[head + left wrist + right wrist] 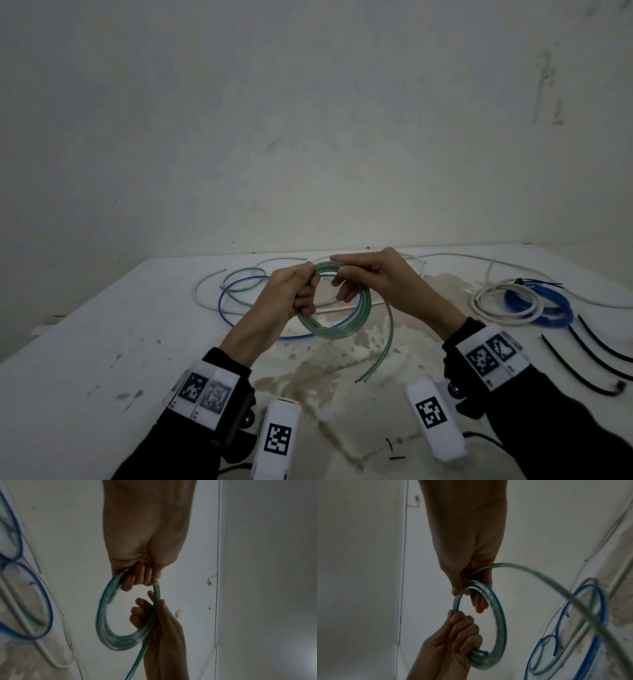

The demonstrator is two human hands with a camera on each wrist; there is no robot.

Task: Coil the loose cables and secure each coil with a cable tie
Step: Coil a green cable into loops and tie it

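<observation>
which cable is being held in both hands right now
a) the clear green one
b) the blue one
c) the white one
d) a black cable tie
a: the left hand and right hand both grip the green coil above the table; the blue cable, white cable and cable ties lie untouched.

Bare workroom, stained white table [102,359], scuffed wall [308,120]

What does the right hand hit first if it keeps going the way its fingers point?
Likely the left hand: the right hand points leftward across the top of the green cable coil, which both hold. They are close, fingertips nearly meeting; exact depth offset is unclear.
</observation>
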